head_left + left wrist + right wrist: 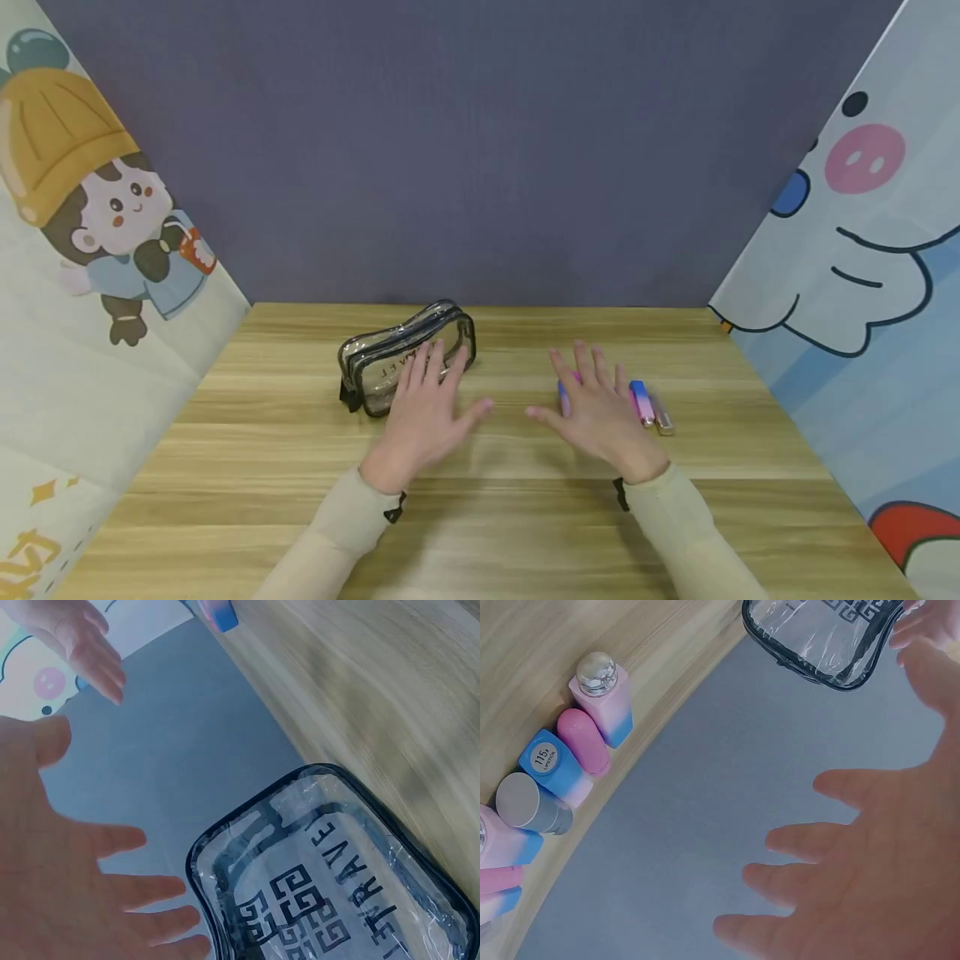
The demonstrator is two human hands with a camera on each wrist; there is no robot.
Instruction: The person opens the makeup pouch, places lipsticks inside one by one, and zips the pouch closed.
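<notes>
Seems poised before grasping, with left hand (426, 421) near pouch (381, 375), right hand (600, 419) near cosmetics (555, 763), fingers (810, 841) wide and empty; probably calls next for gripping something.

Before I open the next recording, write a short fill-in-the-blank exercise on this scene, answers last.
Near the left hand, the clear plastic pouch is edged in ____.
The round white label on the square blue-and-pink tube reads 115 and ____.
The glossy rounded capsule between that tube and the pink-and-blue bottle with a silvery ball top is coloured ____.
The right hand is over a striped tan tabletop patterned like ____.
Missing words: black; LIPSTICK; pink; wood.
</notes>
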